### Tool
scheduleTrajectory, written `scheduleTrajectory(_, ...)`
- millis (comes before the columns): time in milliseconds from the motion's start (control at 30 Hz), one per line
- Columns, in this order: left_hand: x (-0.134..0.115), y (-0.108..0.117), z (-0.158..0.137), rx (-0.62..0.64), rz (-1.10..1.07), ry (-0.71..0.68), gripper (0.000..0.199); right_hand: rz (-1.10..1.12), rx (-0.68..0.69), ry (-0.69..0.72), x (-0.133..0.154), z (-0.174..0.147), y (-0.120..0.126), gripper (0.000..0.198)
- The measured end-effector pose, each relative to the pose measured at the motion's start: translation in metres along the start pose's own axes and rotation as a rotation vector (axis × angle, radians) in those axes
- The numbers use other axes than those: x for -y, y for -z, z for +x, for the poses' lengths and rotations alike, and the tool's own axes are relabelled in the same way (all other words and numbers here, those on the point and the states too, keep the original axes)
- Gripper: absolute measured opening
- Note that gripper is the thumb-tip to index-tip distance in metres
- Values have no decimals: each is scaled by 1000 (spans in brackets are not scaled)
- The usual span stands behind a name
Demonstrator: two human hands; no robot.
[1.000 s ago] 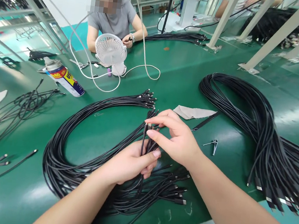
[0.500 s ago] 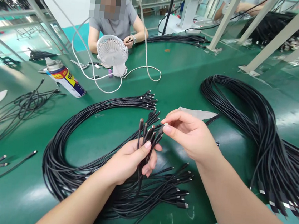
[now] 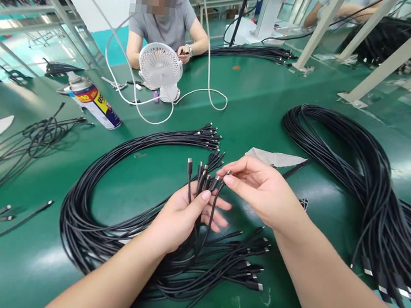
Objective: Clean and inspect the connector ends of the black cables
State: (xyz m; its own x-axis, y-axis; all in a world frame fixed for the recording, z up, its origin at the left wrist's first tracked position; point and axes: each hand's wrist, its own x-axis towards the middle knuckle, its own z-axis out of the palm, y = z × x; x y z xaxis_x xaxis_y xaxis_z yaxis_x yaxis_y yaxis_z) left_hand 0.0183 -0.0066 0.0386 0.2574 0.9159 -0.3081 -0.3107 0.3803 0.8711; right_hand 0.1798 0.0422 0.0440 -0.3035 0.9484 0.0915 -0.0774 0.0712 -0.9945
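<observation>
Several black USB cables (image 3: 200, 175) stand with their plugs upward in my left hand (image 3: 187, 216), its thumb pressed over them and its other fingers partly spread behind. My right hand (image 3: 261, 187) pinches one cable plug (image 3: 227, 176) between thumb and forefinger, just right of that bunch. The cord of this plug curves down past the left fingers. Under my hands a large curved bundle of black cables (image 3: 81, 199) lies on the green table (image 3: 143, 176), with plug ends at its upper and lower right.
Another looped cable bundle (image 3: 357, 156) lies at the right. Loose cables (image 3: 32, 144) and a spray can (image 3: 96, 104) are on the left. A white fan (image 3: 160, 67) stands before a seated co-worker (image 3: 168, 21). Slanted metal posts (image 3: 398, 57) rise at the back right.
The pinched plug has come a little away from the bunch, its cord now bowed beside it. My left fingers have spread wider. The view has shifted slightly.
</observation>
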Motion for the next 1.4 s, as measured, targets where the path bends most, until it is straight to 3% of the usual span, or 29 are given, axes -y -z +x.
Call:
scheduleTrajectory(267, 10, 2, 2, -8, 49, -21, 41, 10, 33, -197, 0, 1, -3, 17)
scheduleTrajectory(533, 5, 2, 2, -1, 67, -5, 36, 29, 50, -279, 1, -2, -8, 15)
scheduleTrajectory(767, 1, 2, 1, 1, 110, -7, 33, 225, 338, -333, -4, -3, -17, 27)
scheduleTrajectory(1100, 6, 21, 4, 345, -102, 167, 41, -26, 202, -282, -3, -8, -21, 22)
scheduleTrajectory(1400, 6, 21, 1, 314, -141, 206, 37, -66, 101, -323, 1, -6, -20, 27)
